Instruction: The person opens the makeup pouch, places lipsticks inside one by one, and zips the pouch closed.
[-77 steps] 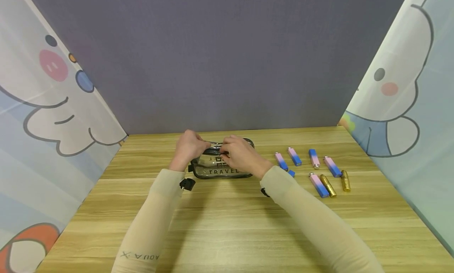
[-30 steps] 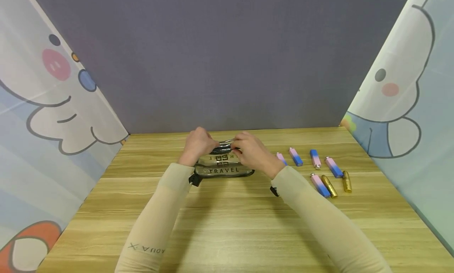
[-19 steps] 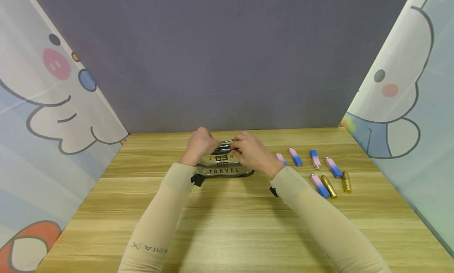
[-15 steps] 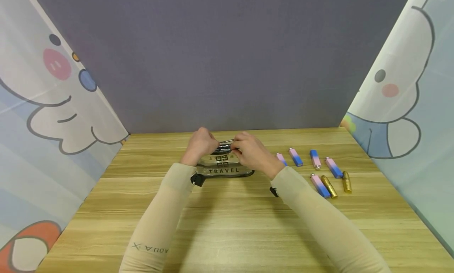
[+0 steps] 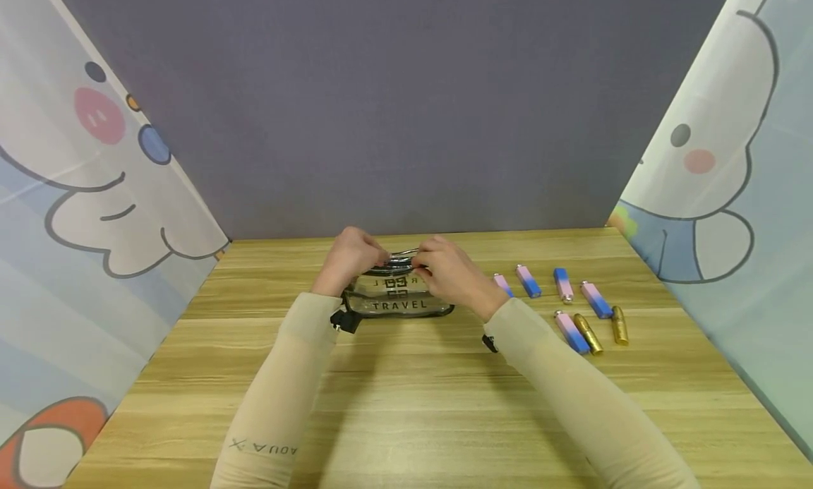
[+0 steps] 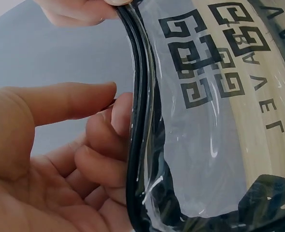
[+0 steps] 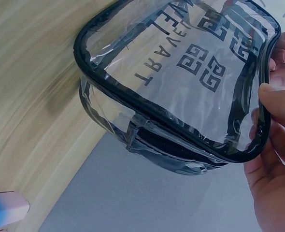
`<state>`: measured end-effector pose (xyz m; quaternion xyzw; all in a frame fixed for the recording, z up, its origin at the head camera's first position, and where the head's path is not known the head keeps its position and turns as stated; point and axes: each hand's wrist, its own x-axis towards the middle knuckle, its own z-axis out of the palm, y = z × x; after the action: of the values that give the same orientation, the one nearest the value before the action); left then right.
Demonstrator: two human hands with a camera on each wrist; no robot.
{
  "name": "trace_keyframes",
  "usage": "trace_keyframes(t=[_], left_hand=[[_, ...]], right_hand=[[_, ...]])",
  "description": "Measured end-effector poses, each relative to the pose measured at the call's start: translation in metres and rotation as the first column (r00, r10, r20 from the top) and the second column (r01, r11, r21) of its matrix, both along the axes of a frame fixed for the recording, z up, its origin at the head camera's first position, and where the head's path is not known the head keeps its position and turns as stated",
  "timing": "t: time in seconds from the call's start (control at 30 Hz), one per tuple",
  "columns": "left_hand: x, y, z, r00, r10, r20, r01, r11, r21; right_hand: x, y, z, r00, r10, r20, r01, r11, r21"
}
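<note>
Wooden counter (image 5: pixel 406 397), grey-purple backdrop (image 5: pixel 394 108) behind. Clear TRAVEL pouch (image 5: pixel 381 289) sits toward counter's rear. Left hand (image 5: pixel 351 257): fingers pinching likely zip pull (image 6: pixel 109 104); right hand (image 5: pixel 449 272): fingers gripping pouch rim (image 7: pixel 246 157). Step looks like working zip (image 7: pixel 169 145); next move calls for anchored rim, steady pull.

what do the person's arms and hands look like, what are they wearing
The left hand and right hand wear no gloves. The long cream fabric left sleeve has dark printed lettering; the matching cream fabric right sleeve shows none readable. A black blocky device shows by the left cuff, a black part by the right.
</note>
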<state>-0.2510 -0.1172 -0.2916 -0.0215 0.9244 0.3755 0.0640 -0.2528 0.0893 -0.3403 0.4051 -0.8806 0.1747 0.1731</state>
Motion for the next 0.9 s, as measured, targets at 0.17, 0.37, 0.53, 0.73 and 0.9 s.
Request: trace_keyframes(t=[0.17,0.37,0.53,0.73,0.9], left_hand=[[0.001,-0.004,0.001,1.000,0.013,0.004,-0.013,1.000,0.014],[-0.001,-0.001,-0.001,1.000,0.023,-0.004,-0.022,0.999,0.042],[-0.002,0.005,-0.004,0.999,0.040,-0.025,-0.039,0.999,0.035],[-0.003,0.009,-0.003,0.999,0.042,-0.022,-0.041,0.999,0.033],[-0.005,0.013,-0.003,0.999,0.038,-0.028,-0.037,0.999,0.031]], right_hand=[[0.000,-0.002,0.001,1.000,0.006,-0.002,-0.006,1.000,0.007],[-0.001,-0.001,0.000,1.000,0.000,-0.003,0.000,1.000,-0.001],[-0.002,-0.002,-0.001,1.000,0.007,-0.002,-0.007,1.000,-0.015],[-0.001,-0.001,0.000,1.000,0.004,-0.003,-0.004,1.000,-0.001],[-0.002,-0.001,0.000,1.000,0.000,0.000,0.000,1.000,-0.001]])
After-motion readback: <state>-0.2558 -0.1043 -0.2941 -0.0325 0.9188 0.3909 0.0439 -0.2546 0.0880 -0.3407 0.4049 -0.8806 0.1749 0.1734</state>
